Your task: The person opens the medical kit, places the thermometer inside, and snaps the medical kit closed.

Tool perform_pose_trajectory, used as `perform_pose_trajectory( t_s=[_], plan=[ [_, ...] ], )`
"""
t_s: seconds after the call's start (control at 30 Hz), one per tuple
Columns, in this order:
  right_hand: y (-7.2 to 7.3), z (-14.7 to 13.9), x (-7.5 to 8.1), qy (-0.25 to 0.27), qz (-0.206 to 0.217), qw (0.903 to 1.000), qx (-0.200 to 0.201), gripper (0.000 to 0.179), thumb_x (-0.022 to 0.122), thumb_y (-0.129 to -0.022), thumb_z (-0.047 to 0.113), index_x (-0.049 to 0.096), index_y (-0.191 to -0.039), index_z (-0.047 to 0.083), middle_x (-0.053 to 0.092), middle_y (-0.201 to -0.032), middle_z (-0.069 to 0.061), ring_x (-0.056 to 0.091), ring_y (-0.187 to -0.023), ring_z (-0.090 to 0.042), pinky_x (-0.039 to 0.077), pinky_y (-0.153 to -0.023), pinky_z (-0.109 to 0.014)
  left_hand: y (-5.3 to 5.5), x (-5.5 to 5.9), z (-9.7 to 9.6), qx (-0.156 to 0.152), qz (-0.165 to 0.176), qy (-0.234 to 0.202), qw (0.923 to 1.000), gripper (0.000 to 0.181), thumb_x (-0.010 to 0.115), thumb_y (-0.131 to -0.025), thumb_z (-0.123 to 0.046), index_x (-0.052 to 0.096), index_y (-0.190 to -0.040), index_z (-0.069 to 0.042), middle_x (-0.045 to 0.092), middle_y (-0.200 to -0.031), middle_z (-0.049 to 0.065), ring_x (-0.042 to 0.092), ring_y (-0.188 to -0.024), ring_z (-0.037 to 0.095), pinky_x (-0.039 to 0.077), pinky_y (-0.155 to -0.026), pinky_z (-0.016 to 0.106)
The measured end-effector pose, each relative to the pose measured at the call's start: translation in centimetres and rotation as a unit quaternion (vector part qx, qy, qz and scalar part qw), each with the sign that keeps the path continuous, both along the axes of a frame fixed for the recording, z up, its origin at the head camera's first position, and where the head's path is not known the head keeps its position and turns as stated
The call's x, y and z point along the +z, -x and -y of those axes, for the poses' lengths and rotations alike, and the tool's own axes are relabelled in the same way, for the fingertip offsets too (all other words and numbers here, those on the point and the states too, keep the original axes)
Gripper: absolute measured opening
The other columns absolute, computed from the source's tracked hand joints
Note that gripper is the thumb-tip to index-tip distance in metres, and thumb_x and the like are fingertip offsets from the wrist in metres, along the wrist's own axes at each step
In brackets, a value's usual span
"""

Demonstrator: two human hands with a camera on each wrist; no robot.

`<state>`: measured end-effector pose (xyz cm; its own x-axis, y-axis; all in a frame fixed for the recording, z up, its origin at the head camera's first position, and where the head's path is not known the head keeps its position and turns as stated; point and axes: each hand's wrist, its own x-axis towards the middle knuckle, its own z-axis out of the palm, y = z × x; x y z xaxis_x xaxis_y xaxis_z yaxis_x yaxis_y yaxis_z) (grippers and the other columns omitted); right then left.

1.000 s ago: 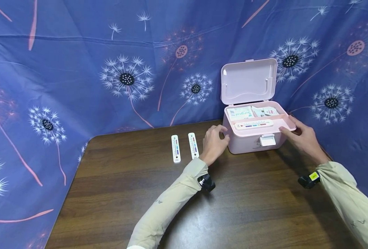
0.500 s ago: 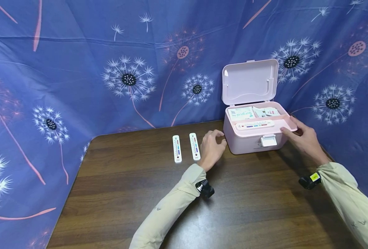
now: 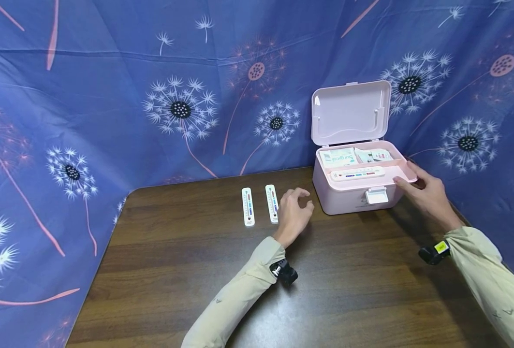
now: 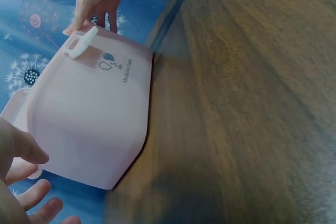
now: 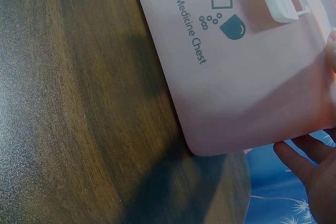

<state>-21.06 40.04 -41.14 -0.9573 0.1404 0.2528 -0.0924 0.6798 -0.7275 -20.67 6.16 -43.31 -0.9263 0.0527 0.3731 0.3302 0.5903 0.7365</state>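
A pink medicine chest [image 3: 348,199] stands at the back right of the table with its lid [image 3: 350,113] raised. My right hand [image 3: 428,195] holds its right front corner, thumb at the front rim and fingers along the side wall. A white thermometer [image 3: 357,174] lies in the front compartment; behind the divider sit a packet marked "Surgical" [image 3: 337,157] and another white packet [image 3: 374,155]. To the left of the chest, my left hand [image 3: 293,215] holds nothing, its fingers loosely bent. Just left of it lies a thermometer [image 3: 271,200], partly overlapped by the hand, with another thermometer [image 3: 247,208] alongside.
The brown wooden table [image 3: 174,270] reaches back to a blue dandelion-print cloth [image 3: 122,96], which also hangs along the right side. A white latch [image 3: 376,195] sticks out from the chest's front. Small dark cameras are strapped to both wrists.
My left hand has drawn back leftward from the chest's left side, toward the loose thermometers. My right hand stays on the chest corner. The view has shifted slightly.
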Motion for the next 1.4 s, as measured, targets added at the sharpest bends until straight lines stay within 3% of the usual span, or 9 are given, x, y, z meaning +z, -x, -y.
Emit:
perform_pose_trajectory(
  t_s=[0.3,0.53,0.77,0.93,1.13,1.4],
  plan=[
    [0.0,0.1,0.1,0.001,0.007,1.0000,-0.003,0.071,0.065,-0.088,0.034,0.031,-0.148,0.014,0.040,-0.141,-0.026,0.043,-0.091,-0.004,0.032,-0.067,0.000,-0.5,-0.6,0.6,0.026,0.024,0.004,0.9994,0.019,0.069,-0.079,-0.016,0.069,-0.098,-0.015,0.064,-0.101,-0.002,0.058,-0.099,0.016,0.047,-0.074,0.033],
    [-0.1,0.1,0.0,0.002,0.014,0.9999,-0.004,0.071,0.064,-0.088,0.036,0.031,-0.148,0.013,0.039,-0.141,-0.026,0.043,-0.091,-0.005,0.033,-0.067,0.000,-0.9,-1.2,1.0,0.046,0.041,-0.005,0.9981,0.020,0.068,-0.078,-0.018,0.069,-0.098,-0.018,0.062,-0.104,-0.004,0.058,-0.101,0.016,0.048,-0.075,0.035],
    [-0.1,0.2,0.0,0.000,0.016,0.9998,-0.011,0.072,0.064,-0.088,0.037,0.031,-0.148,0.014,0.039,-0.142,-0.026,0.044,-0.091,-0.005,0.032,-0.067,0.001,-1.1,-1.5,1.5,0.049,0.035,-0.018,0.9980,0.021,0.069,-0.078,-0.015,0.069,-0.099,-0.015,0.063,-0.101,-0.002,0.058,-0.101,0.017,0.047,-0.080,0.035],
    [0.0,0.1,-0.1,0.005,0.014,0.9998,-0.009,0.072,0.064,-0.088,0.036,0.031,-0.148,0.014,0.039,-0.142,-0.025,0.044,-0.091,-0.005,0.033,-0.067,0.000,-1.3,-1.8,2.0,0.052,0.047,-0.027,0.9971,0.021,0.069,-0.078,-0.015,0.069,-0.099,-0.015,0.063,-0.102,-0.002,0.059,-0.098,0.021,0.047,-0.074,0.035],
    [-0.1,0.3,-0.1,0.010,0.008,0.9999,-0.010,0.071,0.064,-0.088,0.035,0.032,-0.147,0.013,0.041,-0.140,-0.027,0.044,-0.089,-0.005,0.034,-0.066,0.000,-1.3,-2.4,2.4,0.064,0.031,-0.037,0.9968,0.019,0.070,-0.076,-0.013,0.069,-0.095,-0.016,0.064,-0.099,0.003,0.060,-0.089,0.023,0.045,-0.070,0.032],
    [0.1,0.1,-0.3,0.011,-0.001,0.9999,-0.006,0.070,0.065,-0.088,0.032,0.032,-0.147,0.012,0.041,-0.138,-0.029,0.043,-0.087,-0.002,0.034,-0.065,-0.001,-1.3,-3.1,2.9,0.078,0.012,-0.047,0.9958,0.021,0.070,-0.075,-0.011,0.069,-0.096,-0.010,0.063,-0.095,0.010,0.060,-0.087,0.028,0.045,-0.070,0.037]
  ],
)
